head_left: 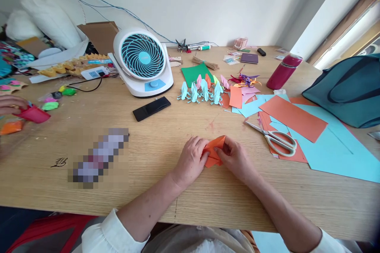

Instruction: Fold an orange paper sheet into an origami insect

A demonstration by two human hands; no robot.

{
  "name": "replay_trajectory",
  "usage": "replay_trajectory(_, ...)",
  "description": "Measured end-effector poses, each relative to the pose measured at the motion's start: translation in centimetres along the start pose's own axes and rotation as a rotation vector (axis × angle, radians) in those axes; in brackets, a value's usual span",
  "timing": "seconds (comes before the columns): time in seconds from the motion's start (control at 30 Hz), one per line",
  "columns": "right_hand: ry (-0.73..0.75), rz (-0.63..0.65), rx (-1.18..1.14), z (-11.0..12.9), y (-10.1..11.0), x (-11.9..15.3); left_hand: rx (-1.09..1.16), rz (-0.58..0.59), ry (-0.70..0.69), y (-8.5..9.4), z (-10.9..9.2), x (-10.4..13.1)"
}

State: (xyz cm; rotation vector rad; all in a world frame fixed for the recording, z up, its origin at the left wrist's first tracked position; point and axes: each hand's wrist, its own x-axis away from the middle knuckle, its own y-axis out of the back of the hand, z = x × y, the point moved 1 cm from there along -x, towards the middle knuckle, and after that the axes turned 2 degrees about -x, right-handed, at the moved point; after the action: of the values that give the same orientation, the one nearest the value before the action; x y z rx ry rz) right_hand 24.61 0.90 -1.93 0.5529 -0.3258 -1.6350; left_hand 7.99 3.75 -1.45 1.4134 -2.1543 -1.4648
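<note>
Between my two hands is a partly folded piece of orange paper (215,151), just above the table near its front edge. My left hand (192,157) grips its left side, with the thumb on the paper's face. On the right side, my right hand (236,157) pinches it, thumb in front and fingers behind, partly hidden. Beyond them stand several folded paper figures (204,90), mostly light blue, with pink and orange ones behind. A pair of scissors (276,139) with white handles lies to the right on orange sheets (293,118) and light blue paper (341,142).
A white fan (144,61) stands at the back, with a black case (152,108) before it. At the right are a magenta bottle (284,72) and a teal bag (346,89). Another person's hand (12,104) holds a red item (35,114) at the far left.
</note>
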Motion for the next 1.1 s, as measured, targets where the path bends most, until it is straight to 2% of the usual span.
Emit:
replay_trajectory(0.13,0.014,0.002,0.039,-0.2,-0.2,-0.1,0.106,-0.028,0.017,-0.4,0.2,-0.1)
replay_trajectory(0.27,0.019,-0.017,0.07,0.0,-0.2,-0.1,0.137,0.01,0.046,-0.5,0.2,-0.1)
replay_trajectory(0.43,0.013,-0.069,0.102,-0.1,-0.2,-0.2,0.066,0.051,0.028,-0.5,0.1,0.0)
replay_trajectory(0.6,0.013,-0.099,0.094,-0.1,-0.1,-0.2,-0.049,0.058,-0.057,-0.7,0.0,0.1)
replay_trajectory(0.7,0.017,-0.098,0.062,0.0,0.1,-0.2,-0.037,0.051,-0.081,-0.4,-0.3,0.2)
replay_trajectory(0.83,0.033,-0.067,-0.003,0.3,0.5,-0.1,0.17,0.068,-0.011,1.1,-0.6,-0.1)
replay_trajectory(0.97,0.126,-0.046,-0.029,1.0,1.1,0.1,0.429,0.249,0.179,2.7,-0.1,-0.8)
replay_trajectory(1.1,0.251,-0.028,-0.103,2.1,1.5,0.5,0.803,0.324,0.329,2.9,0.4,-1.3)
